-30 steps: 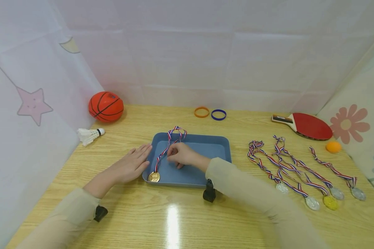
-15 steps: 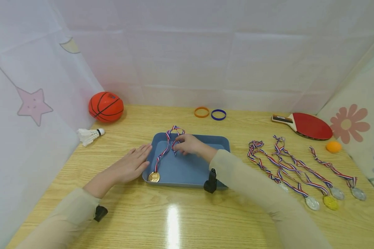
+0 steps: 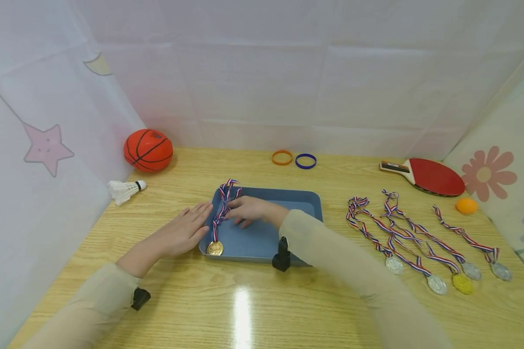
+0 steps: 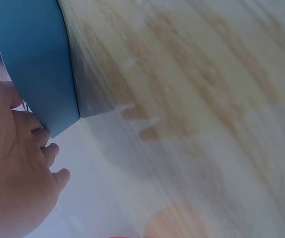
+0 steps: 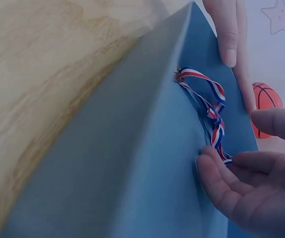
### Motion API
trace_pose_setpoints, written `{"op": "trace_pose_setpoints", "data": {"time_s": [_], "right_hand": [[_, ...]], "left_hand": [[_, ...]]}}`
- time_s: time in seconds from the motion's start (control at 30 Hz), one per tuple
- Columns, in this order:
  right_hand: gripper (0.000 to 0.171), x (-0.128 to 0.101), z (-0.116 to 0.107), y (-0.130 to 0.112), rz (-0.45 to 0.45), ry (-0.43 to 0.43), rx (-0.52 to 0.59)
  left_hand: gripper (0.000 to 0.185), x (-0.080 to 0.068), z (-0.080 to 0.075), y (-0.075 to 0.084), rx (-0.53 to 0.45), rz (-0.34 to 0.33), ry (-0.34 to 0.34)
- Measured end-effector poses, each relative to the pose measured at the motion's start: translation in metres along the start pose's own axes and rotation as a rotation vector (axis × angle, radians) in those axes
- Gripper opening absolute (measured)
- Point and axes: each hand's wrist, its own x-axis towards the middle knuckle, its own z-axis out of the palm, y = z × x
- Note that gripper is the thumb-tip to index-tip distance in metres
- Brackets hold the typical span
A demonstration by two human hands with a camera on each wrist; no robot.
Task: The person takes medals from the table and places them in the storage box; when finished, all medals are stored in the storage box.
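A blue tray (image 3: 301,198) sits mid-table. A gold medal (image 3: 215,248) lies in its front-left corner, and its striped ribbon (image 3: 223,198) runs back over the far-left rim. My right hand (image 3: 244,210) lies in the tray with relaxed fingers, fingertips (image 5: 209,168) touching the ribbon (image 5: 214,111). My left hand (image 3: 184,231) rests flat on the table, fingers straight against the tray's left wall (image 4: 38,64). The left wrist view shows that hand (image 4: 18,168) beside the tray corner.
Several more medals with ribbons (image 3: 410,242) lie to the right of the tray. A red paddle (image 3: 432,176) and an orange ball (image 3: 466,206) are far right. A basketball (image 3: 148,150) and shuttlecock (image 3: 124,190) are at left; orange (image 3: 282,157) and blue (image 3: 305,161) bands lie behind the tray.
My right hand moved left across the tray, drawing the ribbon's loop toward the far-left corner, and its fingers relaxed. The left hand and the medal stayed put.
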Motion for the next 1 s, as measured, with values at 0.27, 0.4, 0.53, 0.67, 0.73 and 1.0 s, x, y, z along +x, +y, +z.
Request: {"op": "trace_pose_setpoints", "data": {"time_s": [0.27,0.4,0.53,0.67,0.73,1.0], "right_hand": [[0.051,0.000,0.003,-0.002,0.008,-0.062,0.047],[0.044,-0.004,-0.002,-0.003,-0.010,-0.049,0.024],[0.039,-0.009,-0.007,-0.005,-0.015,-0.044,-0.010],[0.037,-0.011,-0.009,-0.004,-0.006,-0.058,-0.021],[0.037,-0.010,-0.009,-0.002,0.006,-0.087,-0.018],[0.038,-0.009,-0.007,0.000,0.027,-0.125,0.028]], "left_hand": [[0.055,0.001,0.000,0.000,0.003,0.006,-0.001],[0.055,0.000,0.000,0.000,0.007,0.004,0.000],[0.055,-0.001,0.000,0.000,0.002,-0.002,-0.004],[0.055,-0.001,-0.001,0.000,-0.002,-0.006,-0.005],[0.055,-0.001,-0.001,0.000,-0.003,-0.007,-0.006],[0.055,0.000,-0.002,0.000,0.003,-0.003,-0.015]]}}
